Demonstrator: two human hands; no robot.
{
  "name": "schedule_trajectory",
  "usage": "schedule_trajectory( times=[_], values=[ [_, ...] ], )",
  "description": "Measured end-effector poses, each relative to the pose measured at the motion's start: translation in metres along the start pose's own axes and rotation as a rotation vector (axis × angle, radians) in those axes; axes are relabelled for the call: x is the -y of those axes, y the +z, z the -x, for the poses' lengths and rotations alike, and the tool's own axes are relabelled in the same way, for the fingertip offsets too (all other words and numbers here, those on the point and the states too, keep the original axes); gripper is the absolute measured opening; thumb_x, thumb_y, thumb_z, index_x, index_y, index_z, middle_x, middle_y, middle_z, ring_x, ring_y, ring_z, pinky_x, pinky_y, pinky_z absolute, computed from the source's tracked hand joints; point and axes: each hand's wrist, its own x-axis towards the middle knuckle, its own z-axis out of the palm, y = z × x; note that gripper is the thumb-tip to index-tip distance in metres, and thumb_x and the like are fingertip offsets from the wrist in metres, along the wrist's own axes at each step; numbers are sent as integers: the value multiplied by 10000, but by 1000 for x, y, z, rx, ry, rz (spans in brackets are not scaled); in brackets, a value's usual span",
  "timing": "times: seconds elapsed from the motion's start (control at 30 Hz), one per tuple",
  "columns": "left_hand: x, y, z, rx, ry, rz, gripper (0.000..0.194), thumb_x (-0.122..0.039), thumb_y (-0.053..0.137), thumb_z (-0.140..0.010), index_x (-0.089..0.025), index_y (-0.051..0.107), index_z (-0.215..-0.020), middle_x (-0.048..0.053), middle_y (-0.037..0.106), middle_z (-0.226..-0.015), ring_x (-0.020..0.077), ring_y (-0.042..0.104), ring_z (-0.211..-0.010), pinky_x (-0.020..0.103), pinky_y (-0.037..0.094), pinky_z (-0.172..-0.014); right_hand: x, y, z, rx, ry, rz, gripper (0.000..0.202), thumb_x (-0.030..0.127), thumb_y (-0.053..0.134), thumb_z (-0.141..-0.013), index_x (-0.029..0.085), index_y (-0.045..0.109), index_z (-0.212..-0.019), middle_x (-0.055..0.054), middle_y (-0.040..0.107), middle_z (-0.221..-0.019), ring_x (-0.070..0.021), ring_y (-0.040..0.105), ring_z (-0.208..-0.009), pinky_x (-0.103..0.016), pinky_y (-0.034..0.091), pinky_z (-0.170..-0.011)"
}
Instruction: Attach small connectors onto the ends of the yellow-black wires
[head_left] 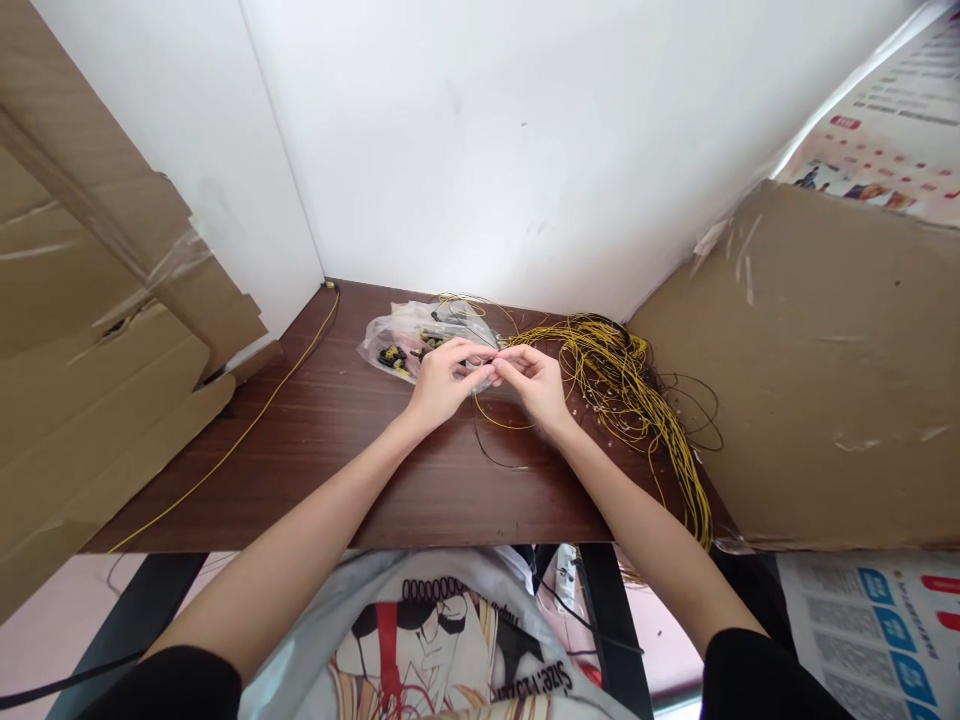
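Note:
My left hand (pixel 448 382) and my right hand (pixel 538 384) meet at the fingertips above the brown table, both in a closed pinch. Between them is a tiny dark piece, too small to name. From the left fingertips hang thin wires: a yellow wire (pixel 499 424) curving right and a dark wire (pixel 482 447) whose end lies on the table. Just behind the left hand is a clear plastic bag (pixel 379 337) with small black and yellow parts. Close to the right hand, a large bundle of yellow wires (pixel 600 350) spreads over the table.
Cardboard (pixel 97 330) stands at the left and another cardboard panel (pixel 825 380) at the right. A white wall (pixel 480 150) closes the back. One yellow wire (pixel 255 420) runs along the table's left side. Below the front edge are a white power strip (pixel 566 575) and black cables.

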Motion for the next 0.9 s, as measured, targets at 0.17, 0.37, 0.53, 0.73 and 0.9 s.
schedule_trajectory(
  times=[0.17, 0.37, 0.53, 0.73, 0.9],
  values=[
    [-3, -3, -1, -4, 5, -33, 214, -275, 631, -777, -174, 734, -935, 65, 627, -890, 133, 603, -750, 223, 513, -608, -2, 5, 0, -17, 46, -38, 315, 453, 736, -680, 172, 623, -767, -1, 668, -628, -130, 638, -570, -276, 530, -585],
    [-14, -15, -6, -34, 126, -177, 161, -258, 615, -788, -191, 749, -847, 63, 662, -857, 143, 599, -769, 224, 468, -610, 3, 11, 0, 16, 105, -130, 309, 462, 717, -702, 179, 638, -796, -21, 703, -725, -139, 665, -626, -283, 551, -637],
    [-10, -27, -12, -178, 58, -67, 162, -245, 625, -768, -159, 741, -842, 69, 681, -862, 157, 617, -805, 229, 475, -631, 2, 14, 2, 67, 96, -147, 263, 419, 674, -757, 186, 634, -872, -49, 729, -882, -144, 685, -693, -282, 548, -659],
    [-3, -35, -18, -387, -108, 89, 205, -286, 658, -719, -138, 724, -844, 53, 700, -835, 125, 604, -646, 213, 486, -539, -3, 18, 2, 49, -74, 167, 193, 351, 572, -838, 185, 650, -898, -60, 719, -932, -163, 677, -817, -290, 533, -706],
    [7, -32, -15, -331, -180, 57, 222, -295, 648, -715, -133, 714, -851, 60, 698, -810, 136, 629, -624, 214, 513, -527, -12, 27, -15, 73, -187, 475, 186, 258, 519, -846, 195, 673, -928, -52, 710, -984, -165, 655, -813, -279, 506, -684]
  ],
)
